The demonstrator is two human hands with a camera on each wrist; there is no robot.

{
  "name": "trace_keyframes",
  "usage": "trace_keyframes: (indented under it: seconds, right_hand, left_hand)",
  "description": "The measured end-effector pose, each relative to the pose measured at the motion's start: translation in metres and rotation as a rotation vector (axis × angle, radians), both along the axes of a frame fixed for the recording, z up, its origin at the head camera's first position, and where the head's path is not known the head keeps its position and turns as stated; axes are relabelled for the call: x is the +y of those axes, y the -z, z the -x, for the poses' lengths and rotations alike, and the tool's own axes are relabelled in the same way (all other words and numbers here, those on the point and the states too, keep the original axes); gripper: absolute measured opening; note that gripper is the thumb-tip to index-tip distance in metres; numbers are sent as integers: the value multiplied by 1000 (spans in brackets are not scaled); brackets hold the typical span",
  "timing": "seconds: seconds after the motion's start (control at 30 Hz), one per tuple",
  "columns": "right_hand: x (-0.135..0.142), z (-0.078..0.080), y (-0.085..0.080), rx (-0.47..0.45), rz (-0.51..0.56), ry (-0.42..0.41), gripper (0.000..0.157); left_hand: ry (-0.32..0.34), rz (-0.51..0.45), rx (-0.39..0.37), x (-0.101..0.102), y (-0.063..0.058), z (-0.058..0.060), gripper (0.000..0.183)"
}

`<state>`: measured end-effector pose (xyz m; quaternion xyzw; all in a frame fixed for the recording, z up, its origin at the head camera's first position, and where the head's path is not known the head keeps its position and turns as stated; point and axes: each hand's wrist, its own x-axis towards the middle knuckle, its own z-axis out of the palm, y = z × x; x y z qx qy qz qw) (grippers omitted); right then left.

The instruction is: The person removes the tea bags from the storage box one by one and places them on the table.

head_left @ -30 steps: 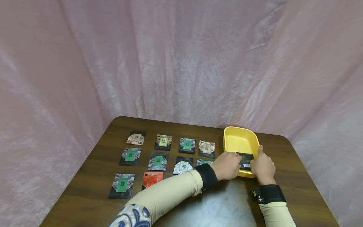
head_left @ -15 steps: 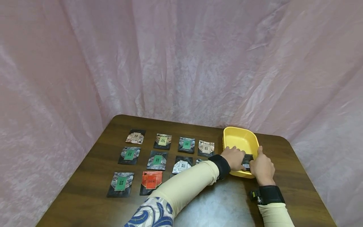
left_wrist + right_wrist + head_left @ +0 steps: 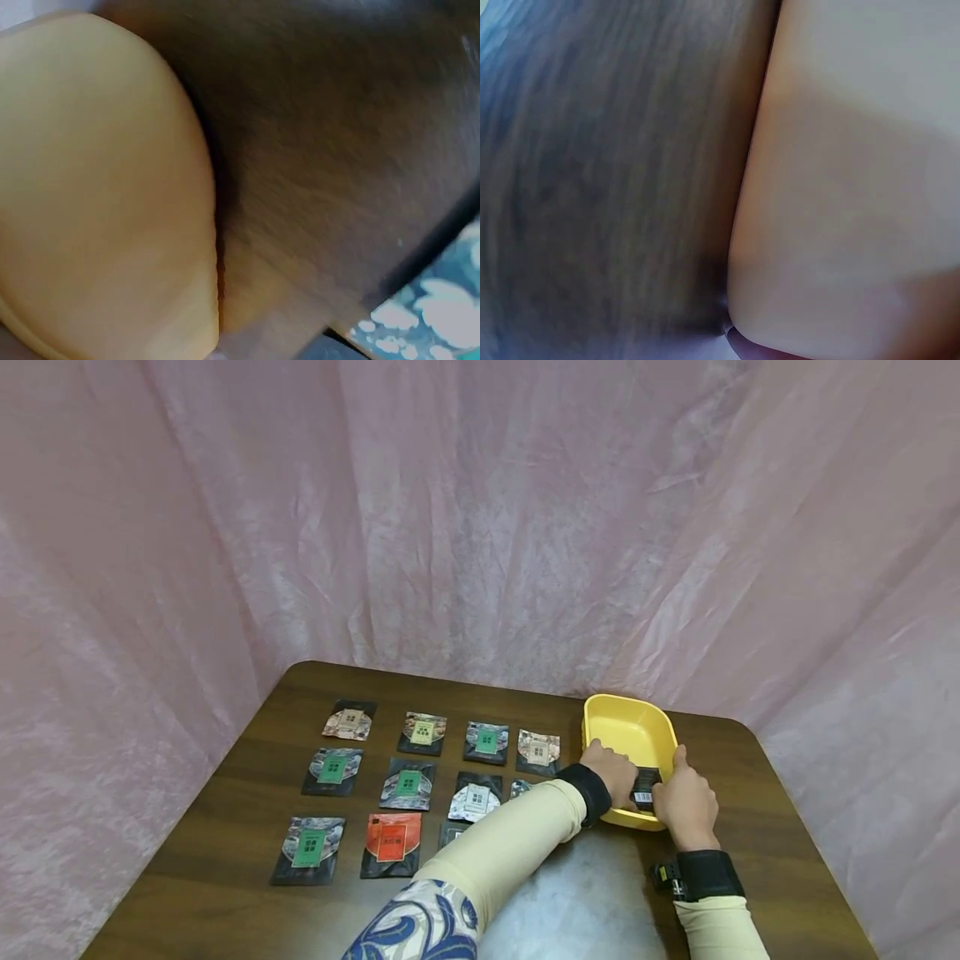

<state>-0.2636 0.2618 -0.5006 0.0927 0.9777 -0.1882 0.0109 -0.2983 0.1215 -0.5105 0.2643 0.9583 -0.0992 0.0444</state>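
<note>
A yellow plastic basket point(image 3: 628, 717) stands at the right of the table, with a black packet point(image 3: 646, 787) bearing a barcode label inside its near end. My left hand point(image 3: 611, 772) grips the left side, its thumb inside beside the packet. On the opposite side my right hand point(image 3: 686, 807) holds the wall, one finger straight along the rim and the thumb by the packet's edge. Both hands cover part of the packet and the near walls. The wrist views show mostly the heel of each hand, close up.
Flat packets lie in rows left of the basket, among them a red-topped one point(image 3: 392, 845), a green-labelled one point(image 3: 308, 852) and a white-labelled one point(image 3: 476, 797). My left forearm crosses over some. A pink curtain point(image 3: 465, 527) hangs behind the brown table point(image 3: 202, 885).
My left hand has shifted from the packet inside the basket to the basket's left side, uncovering less of the packet. My right hand stays at the right side. The view has turned slightly.
</note>
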Motion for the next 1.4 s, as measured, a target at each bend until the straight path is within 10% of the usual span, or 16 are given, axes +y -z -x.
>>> trace_keyframes:
  seconds: [0.53, 1.4]
  right_hand:
    - [2, 0, 6, 37, 10, 0, 86]
    - [-1, 1, 4, 24, 17, 0, 86]
  left_hand:
    - [131, -161, 17, -4, 0, 3, 22]
    - [99, -168, 161, -14, -11, -11, 23]
